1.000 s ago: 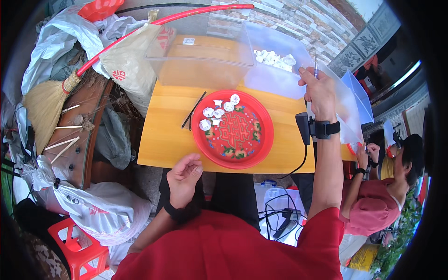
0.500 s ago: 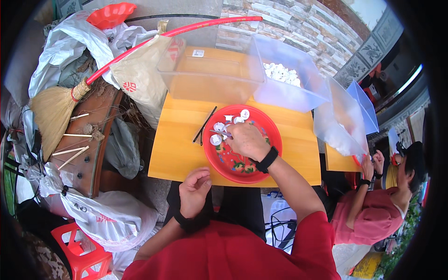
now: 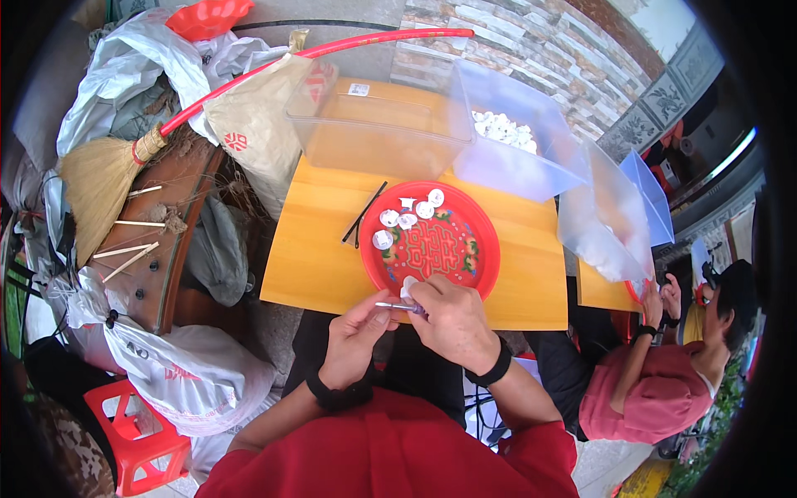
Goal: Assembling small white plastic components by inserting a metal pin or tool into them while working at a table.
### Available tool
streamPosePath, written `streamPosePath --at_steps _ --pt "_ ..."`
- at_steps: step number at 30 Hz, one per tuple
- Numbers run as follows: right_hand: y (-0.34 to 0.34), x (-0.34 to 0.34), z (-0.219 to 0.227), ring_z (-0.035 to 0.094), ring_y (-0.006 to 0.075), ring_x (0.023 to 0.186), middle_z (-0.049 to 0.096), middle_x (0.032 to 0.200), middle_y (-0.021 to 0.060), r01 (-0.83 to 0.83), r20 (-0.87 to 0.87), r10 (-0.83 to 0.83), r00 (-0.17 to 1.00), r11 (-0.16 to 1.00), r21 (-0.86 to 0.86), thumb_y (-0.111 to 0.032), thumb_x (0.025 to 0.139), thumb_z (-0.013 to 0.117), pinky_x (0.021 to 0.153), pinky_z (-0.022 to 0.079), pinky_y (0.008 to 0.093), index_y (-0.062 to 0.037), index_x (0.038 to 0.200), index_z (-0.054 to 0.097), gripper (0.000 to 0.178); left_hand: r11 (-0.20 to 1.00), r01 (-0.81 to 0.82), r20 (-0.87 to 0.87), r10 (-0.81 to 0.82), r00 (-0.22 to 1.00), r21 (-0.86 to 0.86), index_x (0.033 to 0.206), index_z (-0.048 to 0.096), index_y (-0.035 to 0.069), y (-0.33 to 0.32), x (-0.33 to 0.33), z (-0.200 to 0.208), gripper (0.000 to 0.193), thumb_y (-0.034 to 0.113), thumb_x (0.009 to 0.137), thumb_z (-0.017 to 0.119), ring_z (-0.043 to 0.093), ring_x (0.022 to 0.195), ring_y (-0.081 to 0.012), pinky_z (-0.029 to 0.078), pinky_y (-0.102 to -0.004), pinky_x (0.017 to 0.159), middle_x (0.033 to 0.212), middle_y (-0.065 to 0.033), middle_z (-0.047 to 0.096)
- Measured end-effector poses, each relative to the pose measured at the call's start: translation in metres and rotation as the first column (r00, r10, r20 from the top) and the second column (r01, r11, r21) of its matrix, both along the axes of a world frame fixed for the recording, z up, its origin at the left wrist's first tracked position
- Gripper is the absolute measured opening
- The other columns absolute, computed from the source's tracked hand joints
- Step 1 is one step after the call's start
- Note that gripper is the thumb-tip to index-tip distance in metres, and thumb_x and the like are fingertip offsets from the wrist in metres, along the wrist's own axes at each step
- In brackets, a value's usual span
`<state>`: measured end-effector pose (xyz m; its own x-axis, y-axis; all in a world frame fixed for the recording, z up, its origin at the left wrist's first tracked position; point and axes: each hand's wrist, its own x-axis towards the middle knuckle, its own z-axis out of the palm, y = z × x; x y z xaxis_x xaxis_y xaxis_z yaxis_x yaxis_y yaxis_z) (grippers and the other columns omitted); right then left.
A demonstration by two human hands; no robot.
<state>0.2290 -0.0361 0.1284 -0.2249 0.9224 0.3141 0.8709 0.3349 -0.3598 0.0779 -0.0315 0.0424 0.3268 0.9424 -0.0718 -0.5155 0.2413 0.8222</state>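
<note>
My right hand (image 3: 455, 322) is closed around a small screwdriver (image 3: 400, 307) with a purple handle, its metal shaft pointing left. A white round piece (image 3: 408, 287) shows at the same hand's fingertips. My left hand (image 3: 357, 336) meets it over the near rim of a red round tray (image 3: 490, 278). Its thumb and fingers are pinched together by the screwdriver's tip; what they hold, if anything, is hidden. Inside the tray, several white round pieces (image 3: 407, 221) lie to the far left, on a printed flower pattern.
Two dark thin sticks (image 3: 364, 216) lie left of the tray on the yellow table (image 3: 307, 266). Behind stand an empty clear bin (image 3: 378, 145) and a bluish bin (image 3: 519, 174) of white pieces. A broom (image 3: 108, 195) leans at left. A co-worker (image 3: 652, 357) sits at right.
My right hand has drawn back from the tray's middle to its near rim, bringing the screwdriver and a white piece. My left hand has moved up and right to meet it.
</note>
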Motion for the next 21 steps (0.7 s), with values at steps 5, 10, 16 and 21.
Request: streamPosePath --at_steps 5,10,16,21 --pt "-0.033 -0.016 -0.017 0.058 0.0264 0.067 0.053 0.075 0.0089 -0.028 -0.024 0.031 0.999 0.996 0.087 -0.002 0.059 0.066 0.056 0.048 0.035 -0.0028 0.083 0.057 0.026 0.984 0.143 0.017 -0.142 0.99 -0.105 0.118 0.055 0.0 -0.009 0.0 0.014 0.03 0.012 0.091 0.053 0.057 0.084 -0.0083 0.047 -0.0224 0.076 0.095 -0.0034 0.063" --pt "-0.04 -0.021 -0.024 0.057 0.0254 0.068 0.051 0.079 0.0107 -0.072 -0.057 0.079 0.995 0.989 0.129 -0.001 0.06 0.063 0.056 0.048 0.0336 0.0032 0.091 0.056 0.032 0.99 0.125 -0.016 -0.126 0.992 -0.064 0.117 0.055 0.0 -0.013 -0.006 0.015 0.03 0.012 0.09 0.054 0.058 0.082 -0.0083 0.048 -0.0222 0.07 0.095 -0.0046 0.063" --pt "-0.049 -0.013 -0.029 0.06 0.0251 0.07 0.059 0.085 0.0112 -0.083 -0.389 0.077 0.918 0.997 0.002 0.003 0.067 0.064 0.061 0.049 0.0313 0.0009 0.095 0.059 0.029 0.989 0.138 0.074 -0.134 0.988 -0.061 0.112 0.054 -0.004 -0.012 -0.014 0.008 0.024 0.005 0.09 0.051 0.062 0.082 -0.0158 0.051 -0.026 0.071 0.098 -0.0113 0.062" --pt "-0.054 -0.007 -0.031 0.053 0.0086 0.063 0.061 0.075 0.0054 0.162 -0.644 -0.234 0.729 0.972 -0.171 0.0 0.078 0.063 0.058 0.042 0.0219 0.001 0.089 0.062 0.012 0.981 0.195 0.134 -0.193 0.972 -0.001 0.114 0.05 -0.005 -0.012 -0.016 0.012 0.025 0.008 0.093 0.045 0.062 0.086 -0.0209 0.051 -0.0294 0.074 0.102 -0.0146 0.06"
